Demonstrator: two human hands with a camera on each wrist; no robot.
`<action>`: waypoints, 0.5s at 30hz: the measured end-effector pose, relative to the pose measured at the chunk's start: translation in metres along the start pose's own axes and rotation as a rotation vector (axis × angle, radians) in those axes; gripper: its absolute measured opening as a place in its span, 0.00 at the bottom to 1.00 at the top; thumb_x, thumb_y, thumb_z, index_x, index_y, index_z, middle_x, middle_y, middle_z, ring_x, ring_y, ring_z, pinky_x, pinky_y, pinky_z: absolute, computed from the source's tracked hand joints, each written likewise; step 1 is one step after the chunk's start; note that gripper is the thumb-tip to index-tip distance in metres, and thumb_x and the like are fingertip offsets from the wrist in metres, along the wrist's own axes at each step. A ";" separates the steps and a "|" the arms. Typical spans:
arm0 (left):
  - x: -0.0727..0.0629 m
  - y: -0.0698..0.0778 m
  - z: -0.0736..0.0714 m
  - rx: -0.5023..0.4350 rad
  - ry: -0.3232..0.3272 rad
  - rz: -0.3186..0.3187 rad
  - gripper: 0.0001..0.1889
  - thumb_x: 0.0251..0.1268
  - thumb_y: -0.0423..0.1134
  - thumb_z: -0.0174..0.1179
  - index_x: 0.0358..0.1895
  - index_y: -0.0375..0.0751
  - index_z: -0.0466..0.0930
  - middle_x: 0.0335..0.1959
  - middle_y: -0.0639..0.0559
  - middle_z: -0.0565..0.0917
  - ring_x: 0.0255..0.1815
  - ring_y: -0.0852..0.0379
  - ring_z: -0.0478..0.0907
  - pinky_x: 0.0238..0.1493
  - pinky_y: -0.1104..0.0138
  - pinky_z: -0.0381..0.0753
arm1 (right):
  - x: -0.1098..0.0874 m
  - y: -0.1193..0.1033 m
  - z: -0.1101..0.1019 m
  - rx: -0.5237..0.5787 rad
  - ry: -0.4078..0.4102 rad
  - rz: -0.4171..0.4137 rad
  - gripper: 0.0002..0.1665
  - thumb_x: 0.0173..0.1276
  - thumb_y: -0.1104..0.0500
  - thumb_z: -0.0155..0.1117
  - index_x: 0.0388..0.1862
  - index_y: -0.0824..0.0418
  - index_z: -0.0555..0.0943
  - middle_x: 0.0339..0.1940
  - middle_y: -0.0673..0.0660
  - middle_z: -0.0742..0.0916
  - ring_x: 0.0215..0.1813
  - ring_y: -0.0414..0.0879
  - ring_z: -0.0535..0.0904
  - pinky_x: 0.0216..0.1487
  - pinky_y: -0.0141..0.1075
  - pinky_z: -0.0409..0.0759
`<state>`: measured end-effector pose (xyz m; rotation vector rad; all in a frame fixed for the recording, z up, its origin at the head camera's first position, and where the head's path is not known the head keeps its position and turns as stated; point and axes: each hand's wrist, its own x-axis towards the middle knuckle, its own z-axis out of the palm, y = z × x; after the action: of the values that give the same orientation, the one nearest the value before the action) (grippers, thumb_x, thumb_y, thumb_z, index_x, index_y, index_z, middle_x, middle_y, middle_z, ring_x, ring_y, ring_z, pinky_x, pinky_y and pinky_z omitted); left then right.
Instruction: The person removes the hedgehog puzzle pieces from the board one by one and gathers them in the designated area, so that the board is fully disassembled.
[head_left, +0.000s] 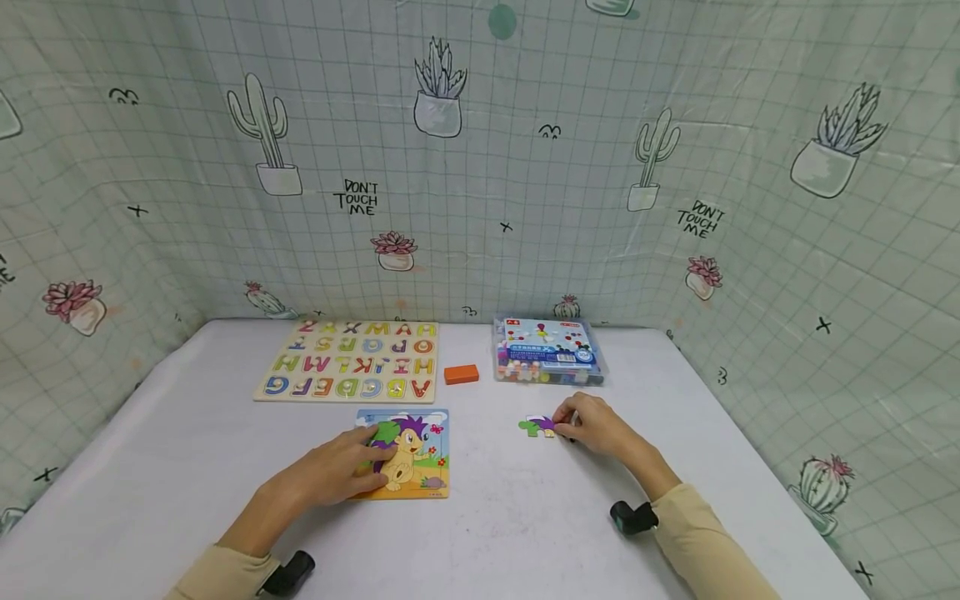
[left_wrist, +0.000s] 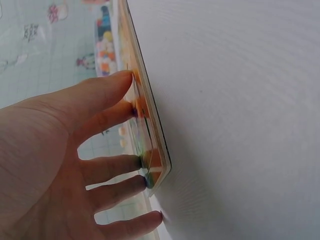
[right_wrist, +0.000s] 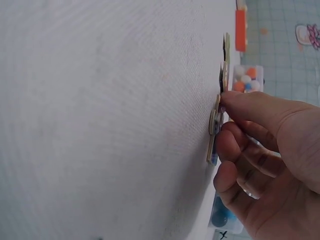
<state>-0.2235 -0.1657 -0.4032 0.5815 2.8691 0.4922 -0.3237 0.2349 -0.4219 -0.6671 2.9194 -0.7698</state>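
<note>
A hedgehog jigsaw puzzle (head_left: 420,467) lies flat in its board on the table. My left hand (head_left: 341,468) rests on its left side, fingers spread; in the left wrist view the fingertips of the left hand (left_wrist: 65,150) touch its top. Off to the right, my right hand (head_left: 592,423) pinches a small puzzle piece (right_wrist: 215,125) between thumb and forefinger, low over the table. Most of that piece is hidden by the fingers in the head view. Beside those fingers lie green and purple puzzle pieces (head_left: 531,427), close together.
Behind the hedgehog puzzle lies a wooden alphabet board (head_left: 345,398) with colourful letters. To its right sits an orange block (head_left: 461,374). A clear plastic box (head_left: 549,375) of coloured parts stands at the back. Patterned cloth (head_left: 465,208) encloses the white table (head_left: 495,533).
</note>
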 end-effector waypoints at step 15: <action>-0.007 0.011 0.007 0.139 0.083 0.187 0.20 0.71 0.38 0.58 0.63 0.35 0.76 0.68 0.35 0.73 0.69 0.37 0.70 0.67 0.46 0.72 | 0.012 -0.024 0.008 -0.003 0.002 -0.098 0.06 0.66 0.60 0.68 0.39 0.61 0.84 0.34 0.52 0.84 0.34 0.38 0.74 0.34 0.28 0.76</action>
<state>-0.2115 -0.1574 -0.4054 0.8777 2.9599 0.3517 -0.3238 0.2077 -0.4165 -0.8160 2.9087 -0.7757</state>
